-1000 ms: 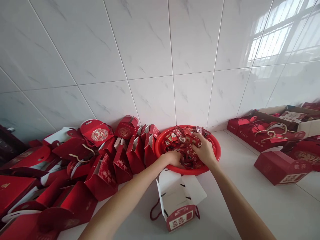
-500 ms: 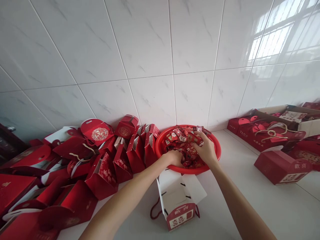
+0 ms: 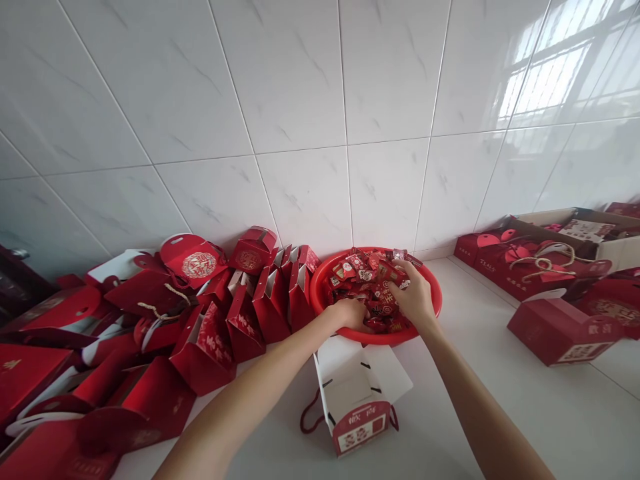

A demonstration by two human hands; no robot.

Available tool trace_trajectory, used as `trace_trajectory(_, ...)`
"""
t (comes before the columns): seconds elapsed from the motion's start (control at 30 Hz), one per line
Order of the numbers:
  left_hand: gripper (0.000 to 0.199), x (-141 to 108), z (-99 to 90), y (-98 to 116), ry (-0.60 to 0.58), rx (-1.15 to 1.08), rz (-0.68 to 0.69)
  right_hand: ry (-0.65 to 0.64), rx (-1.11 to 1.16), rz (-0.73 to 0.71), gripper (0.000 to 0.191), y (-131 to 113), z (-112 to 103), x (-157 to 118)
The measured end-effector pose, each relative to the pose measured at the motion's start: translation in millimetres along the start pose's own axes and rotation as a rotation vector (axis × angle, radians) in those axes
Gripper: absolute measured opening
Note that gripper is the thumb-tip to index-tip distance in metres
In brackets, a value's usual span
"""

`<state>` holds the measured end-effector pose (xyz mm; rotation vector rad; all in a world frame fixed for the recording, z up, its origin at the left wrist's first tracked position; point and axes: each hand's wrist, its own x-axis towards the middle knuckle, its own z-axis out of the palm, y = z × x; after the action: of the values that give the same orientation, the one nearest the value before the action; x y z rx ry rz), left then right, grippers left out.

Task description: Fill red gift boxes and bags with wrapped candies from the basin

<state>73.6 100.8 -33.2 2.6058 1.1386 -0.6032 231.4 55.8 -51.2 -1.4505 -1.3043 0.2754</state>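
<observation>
A red plastic basin (image 3: 434,293) full of small red wrapped candies (image 3: 363,273) stands against the wall. My left hand (image 3: 354,313) reaches over its near left rim, its fingertips hidden among the candies. At the right side, my right hand (image 3: 415,293) has its thumb and fingers curled round a small wrapped candy (image 3: 404,285), with more candies under them. In front of the basin, between my forearms, an open red gift box (image 3: 361,427) with a white inside and a dark red cord handle sits on the white surface. Its flaps are spread outward.
Many red paper gift boxes (image 3: 205,347) crowd the left side, some open-topped. To the right are a single red box (image 3: 565,330) and a cardboard carton (image 3: 620,250) with more red boxes beside it. A tiled wall (image 3: 300,100) rises behind.
My right hand has shifted slightly to the right within the basin, and its thumb has moved over the candies. My left hand stays almost in place, and the open box has not moved.
</observation>
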Motion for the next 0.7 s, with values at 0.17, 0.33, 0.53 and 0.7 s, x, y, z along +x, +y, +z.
trace_trajectory(0.17, 0.034, -0.5, -0.1, -9.8, 0.067, -0.088, 0.030, 0.091, 0.017, 0.036, 0.044, 1.1, -1.9, 1.0)
trace_trajectory(0.33, 0.041, 2.3, -0.5, -20.8, 0.161, -0.230, 0.069, 0.163, 0.050, 0.048, 0.041, 2.8, -2.5, 2.0)
trace_trajectory(0.53, 0.055, 8.6, 4.6, -42.0, 0.366, -0.855, 0.180, 0.210, 0.082, 0.091, 0.041, 2.8, -1.8, 2.7)
trace_trajectory(0.7, 0.048, 7.8, 6.4, -44.8, 0.300, -1.158, 0.199, 0.161, 0.036, 0.121, 0.043, 10.8, 1.4, 5.7)
